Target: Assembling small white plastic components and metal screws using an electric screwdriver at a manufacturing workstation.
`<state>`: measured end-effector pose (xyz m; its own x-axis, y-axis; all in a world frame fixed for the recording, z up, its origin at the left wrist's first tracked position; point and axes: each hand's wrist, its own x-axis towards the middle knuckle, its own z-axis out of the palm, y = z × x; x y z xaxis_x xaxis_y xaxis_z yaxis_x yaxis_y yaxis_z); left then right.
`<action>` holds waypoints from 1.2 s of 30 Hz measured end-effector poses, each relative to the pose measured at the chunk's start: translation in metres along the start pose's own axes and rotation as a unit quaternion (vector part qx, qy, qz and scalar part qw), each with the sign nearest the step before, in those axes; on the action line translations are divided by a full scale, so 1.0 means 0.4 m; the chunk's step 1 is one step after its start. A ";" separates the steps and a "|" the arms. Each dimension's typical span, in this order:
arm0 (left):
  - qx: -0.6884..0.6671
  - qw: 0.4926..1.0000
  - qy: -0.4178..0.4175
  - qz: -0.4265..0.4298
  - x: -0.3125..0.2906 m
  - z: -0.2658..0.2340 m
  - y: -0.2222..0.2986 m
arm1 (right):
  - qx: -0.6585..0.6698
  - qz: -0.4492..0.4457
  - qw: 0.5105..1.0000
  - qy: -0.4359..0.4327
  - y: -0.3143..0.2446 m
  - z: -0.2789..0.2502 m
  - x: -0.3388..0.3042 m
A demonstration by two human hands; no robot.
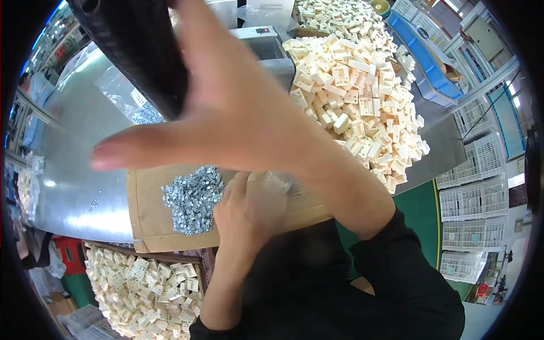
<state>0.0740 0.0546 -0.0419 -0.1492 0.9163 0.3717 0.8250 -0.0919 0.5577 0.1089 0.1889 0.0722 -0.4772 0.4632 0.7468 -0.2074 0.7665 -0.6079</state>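
Note:
My right hand (243,107) is raised close to the camera, blurred. Its thumb stretches out to the left and its fingers reach up beside a thick black cylindrical tool (136,51); the fingertips run out of the picture. The hand looks open and not wrapped round the tool. Lower down, my left hand (249,207) rests over a cardboard sheet (153,238) with its fingers curled closed. What they hold is mostly hidden and blurred. Just left of that hand lies a pile of small silvery metal nuts (192,201) on the cardboard.
A large heap of cream plastic blocks with holes (362,96) covers the table's right side. More such blocks (141,294) fill a box at lower left. Behind my right hand stands a grey device (266,42). A clear bag (127,96), blue bin (425,62) and white baskets (473,204) surround the metal table (85,187).

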 end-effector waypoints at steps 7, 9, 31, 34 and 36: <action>-0.015 0.996 -0.072 0.048 0.031 -0.037 -0.060 | -0.030 0.049 0.989 0.139 -0.023 -0.041 0.026; -0.033 0.995 -0.056 0.072 0.044 -0.036 -0.056 | 0.165 0.071 0.976 0.125 -0.009 -0.146 -0.019; -0.012 0.999 -0.034 0.023 0.038 -0.029 -0.037 | 0.196 0.099 0.962 0.160 -0.001 -0.102 -0.209; -0.017 0.999 -0.039 0.024 0.045 -0.032 -0.039 | 0.185 0.099 0.961 0.179 0.004 -0.082 -0.226; -0.010 0.999 -0.029 0.036 0.042 -0.023 -0.046 | 0.178 0.103 0.959 0.197 0.009 -0.072 -0.228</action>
<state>0.0511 0.0681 -0.0391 -0.0585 0.9278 0.3684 0.8218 -0.1648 0.5455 0.1763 0.1622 0.0098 -0.1942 0.7744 0.6022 -0.4546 0.4729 -0.7548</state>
